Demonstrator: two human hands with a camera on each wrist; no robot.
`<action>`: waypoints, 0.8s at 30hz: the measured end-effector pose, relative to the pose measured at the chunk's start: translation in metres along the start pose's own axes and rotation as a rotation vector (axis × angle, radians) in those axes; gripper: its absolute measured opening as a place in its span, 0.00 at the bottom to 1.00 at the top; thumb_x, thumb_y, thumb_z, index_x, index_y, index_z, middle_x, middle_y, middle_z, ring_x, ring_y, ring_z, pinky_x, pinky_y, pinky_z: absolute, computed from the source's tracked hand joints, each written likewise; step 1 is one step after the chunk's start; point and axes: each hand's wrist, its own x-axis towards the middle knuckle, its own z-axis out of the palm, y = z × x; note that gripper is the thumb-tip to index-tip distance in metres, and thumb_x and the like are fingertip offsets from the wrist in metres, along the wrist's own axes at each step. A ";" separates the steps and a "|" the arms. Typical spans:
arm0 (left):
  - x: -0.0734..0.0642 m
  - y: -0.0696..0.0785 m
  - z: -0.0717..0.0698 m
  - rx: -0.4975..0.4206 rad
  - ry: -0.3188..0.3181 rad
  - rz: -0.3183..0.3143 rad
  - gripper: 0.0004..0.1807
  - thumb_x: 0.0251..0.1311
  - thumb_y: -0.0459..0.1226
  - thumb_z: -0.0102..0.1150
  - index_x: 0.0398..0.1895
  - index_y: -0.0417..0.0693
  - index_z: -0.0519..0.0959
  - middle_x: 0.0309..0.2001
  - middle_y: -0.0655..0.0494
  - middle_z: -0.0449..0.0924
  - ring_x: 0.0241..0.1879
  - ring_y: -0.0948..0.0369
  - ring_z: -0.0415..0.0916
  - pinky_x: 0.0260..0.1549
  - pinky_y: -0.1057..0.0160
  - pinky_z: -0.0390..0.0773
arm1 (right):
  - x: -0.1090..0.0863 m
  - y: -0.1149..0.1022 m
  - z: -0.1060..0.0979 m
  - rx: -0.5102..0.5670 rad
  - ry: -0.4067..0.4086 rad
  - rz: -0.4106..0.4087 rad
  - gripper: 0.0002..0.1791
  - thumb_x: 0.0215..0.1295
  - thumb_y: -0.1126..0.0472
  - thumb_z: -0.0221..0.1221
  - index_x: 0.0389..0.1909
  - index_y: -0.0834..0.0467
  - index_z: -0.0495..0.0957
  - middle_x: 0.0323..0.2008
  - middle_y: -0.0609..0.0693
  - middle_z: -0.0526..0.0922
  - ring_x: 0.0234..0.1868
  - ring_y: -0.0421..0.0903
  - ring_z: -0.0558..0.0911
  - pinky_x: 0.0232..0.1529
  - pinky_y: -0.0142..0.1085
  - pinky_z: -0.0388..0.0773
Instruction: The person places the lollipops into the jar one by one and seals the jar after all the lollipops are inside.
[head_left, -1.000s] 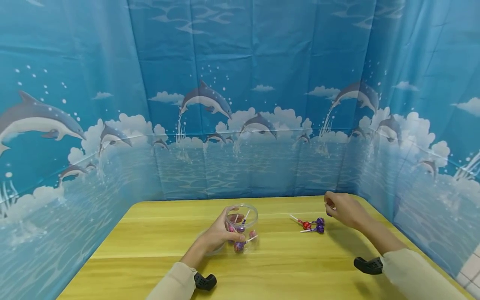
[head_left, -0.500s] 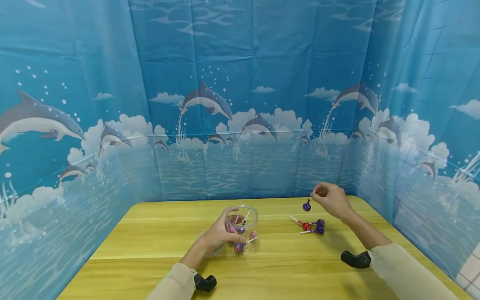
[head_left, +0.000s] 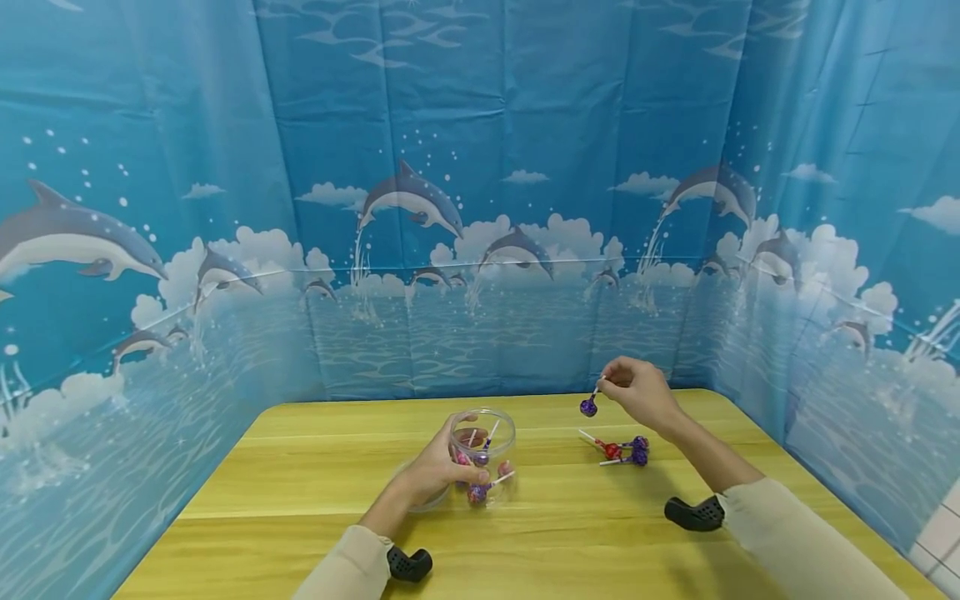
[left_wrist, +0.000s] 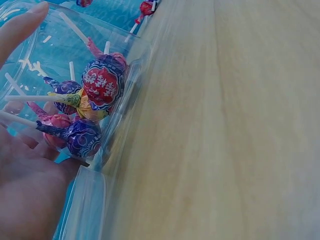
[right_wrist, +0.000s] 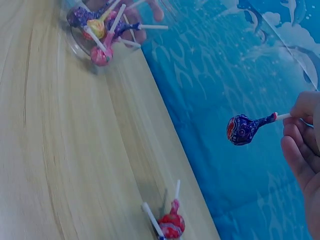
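Observation:
My left hand (head_left: 438, 467) grips a clear plastic jar (head_left: 504, 433) from its left side, standing on the table. Several wrapped lollipops lie inside it, among them a purple one (left_wrist: 102, 82) and a pink one (right_wrist: 101, 56). My right hand (head_left: 641, 396) pinches the white stick of a purple lollipop (head_left: 588, 407), which hangs head down in the air to the right of the jar. Beneath that hand, a red lollipop (head_left: 612, 451) and purple lollipops (head_left: 639, 451) lie together on the table.
A clear round lid (head_left: 431, 502) lies on the yellow wood-grain table (head_left: 300, 492), partly behind my left hand and the jar. A blue dolphin-print curtain (head_left: 480, 333) stands along the table's back and sides.
My right hand has moved up and left from the right side of the table, carrying the purple lollipop toward the jar. My left hand and the jar have stayed in place.

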 end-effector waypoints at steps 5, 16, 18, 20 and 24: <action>0.001 -0.001 -0.001 -0.007 -0.009 -0.007 0.53 0.58 0.28 0.73 0.81 0.44 0.50 0.71 0.38 0.66 0.69 0.46 0.66 0.62 0.53 0.75 | 0.003 -0.010 0.008 0.014 -0.009 -0.013 0.06 0.73 0.61 0.64 0.42 0.60 0.81 0.36 0.50 0.87 0.40 0.49 0.85 0.42 0.46 0.80; 0.001 -0.001 -0.002 -0.004 -0.010 0.006 0.52 0.57 0.29 0.74 0.80 0.47 0.53 0.71 0.38 0.66 0.69 0.43 0.66 0.61 0.53 0.75 | 0.009 -0.029 0.025 0.064 -0.040 -0.061 0.05 0.73 0.62 0.64 0.41 0.61 0.81 0.37 0.54 0.87 0.38 0.47 0.85 0.43 0.47 0.80; 0.001 -0.001 -0.002 -0.007 -0.010 0.008 0.52 0.57 0.28 0.74 0.80 0.47 0.52 0.71 0.37 0.66 0.69 0.42 0.66 0.61 0.54 0.76 | 0.009 -0.033 0.028 0.073 -0.047 -0.065 0.05 0.73 0.62 0.64 0.41 0.61 0.81 0.37 0.55 0.87 0.38 0.47 0.85 0.43 0.48 0.79; 0.001 -0.001 -0.002 -0.004 -0.008 0.010 0.52 0.56 0.28 0.74 0.80 0.46 0.52 0.71 0.37 0.65 0.69 0.42 0.65 0.61 0.54 0.76 | 0.010 -0.037 0.031 0.085 -0.053 -0.069 0.05 0.73 0.62 0.64 0.41 0.61 0.81 0.37 0.54 0.87 0.38 0.47 0.85 0.43 0.48 0.80; 0.001 0.000 -0.002 0.008 -0.006 0.011 0.52 0.56 0.28 0.74 0.80 0.48 0.52 0.71 0.38 0.67 0.69 0.42 0.66 0.61 0.54 0.76 | 0.009 -0.043 0.036 0.108 -0.063 -0.087 0.04 0.73 0.62 0.64 0.40 0.60 0.81 0.35 0.50 0.86 0.37 0.47 0.85 0.42 0.47 0.80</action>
